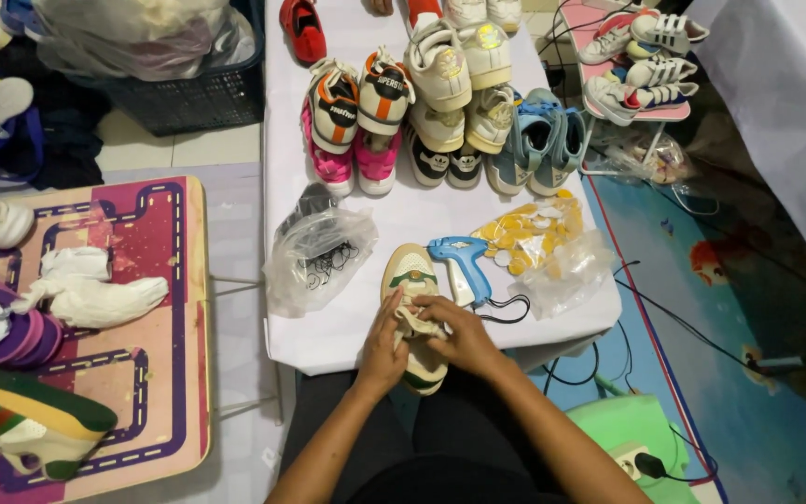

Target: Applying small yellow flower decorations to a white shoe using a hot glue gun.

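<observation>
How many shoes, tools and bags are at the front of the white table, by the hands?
Cream low-top shoe with green trim, held by the left hand and right hand: 1
Blue plastic tagging gun: 1
Clear plastic bags: 2, one with black loops, one with yellow round tags
Total: 4

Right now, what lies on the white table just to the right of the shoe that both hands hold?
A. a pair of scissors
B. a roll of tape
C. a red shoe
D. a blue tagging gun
D: the blue tagging gun lies beside the cream shoe held by the left hand and right hand.
</observation>
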